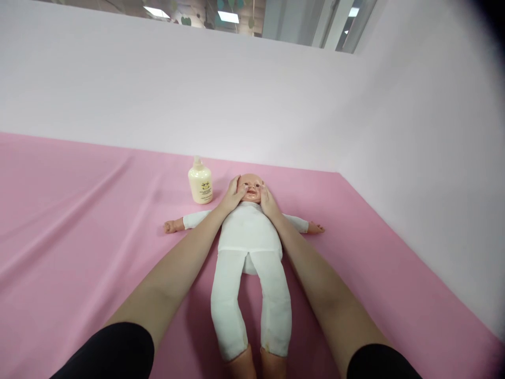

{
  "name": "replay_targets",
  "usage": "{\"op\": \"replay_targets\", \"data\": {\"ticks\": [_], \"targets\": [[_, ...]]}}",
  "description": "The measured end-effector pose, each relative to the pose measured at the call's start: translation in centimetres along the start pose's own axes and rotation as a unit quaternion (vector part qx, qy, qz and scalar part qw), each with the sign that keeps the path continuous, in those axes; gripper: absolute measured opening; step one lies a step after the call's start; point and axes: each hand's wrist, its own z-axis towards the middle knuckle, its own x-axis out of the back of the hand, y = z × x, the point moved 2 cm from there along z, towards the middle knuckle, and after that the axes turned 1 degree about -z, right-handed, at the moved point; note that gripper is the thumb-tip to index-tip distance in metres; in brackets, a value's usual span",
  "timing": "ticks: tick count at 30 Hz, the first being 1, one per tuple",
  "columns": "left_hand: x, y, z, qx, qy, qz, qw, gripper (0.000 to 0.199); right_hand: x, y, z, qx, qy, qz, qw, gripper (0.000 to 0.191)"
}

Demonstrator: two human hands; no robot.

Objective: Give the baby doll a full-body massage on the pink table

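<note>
A baby doll (249, 231) with a white cloth body lies face up, its arms spread to the sides and its legs toward me. My left hand (234, 195) cups one side of the doll's head, fingers along the side and thumb on the cheek beside the mouth. On the opposite side, my right hand (269, 201) holds the head in the same way, thumb against the other cheek. The fingertips of both hands are partly hidden behind the head. Left of the head stands an upright pale yellow pump bottle (200, 184) with a dark printed label.
Pink sheeting (98, 226) covers the surface under the doll, with several creases at the left. White walls (177, 89) rise behind it and along the right side. Ceiling lights (228, 17) show above the back wall.
</note>
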Motion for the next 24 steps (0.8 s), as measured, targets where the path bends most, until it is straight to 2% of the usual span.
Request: {"op": "replay_targets", "data": {"ticks": [4,10,16,21,24], "targets": [[0.01,-0.15,0.16,0.006,0.007,0.000,1.000,0.058,0.07,-0.05,0.10,-0.027,0.016,0.008,0.999,0.069],[0.10,-0.27,0.36,0.021,0.036,-0.034,0.999,0.046,0.01,0.72,0.35,-0.086,0.043,0.047,0.994,0.053],[0.38,-0.89,0.73,0.011,0.072,-0.062,0.995,0.035,0.46,0.67,0.66,-0.030,0.063,0.017,0.997,0.041],[0.45,-0.67,0.61,-0.005,0.088,-0.053,0.995,0.027,0.48,0.49,0.59,-0.052,0.087,-0.010,0.995,0.039],[0.41,-0.19,0.45,-0.018,0.095,-0.035,0.995,0.027,0.28,0.33,0.34,-0.049,0.094,-0.028,0.994,0.047]]}}
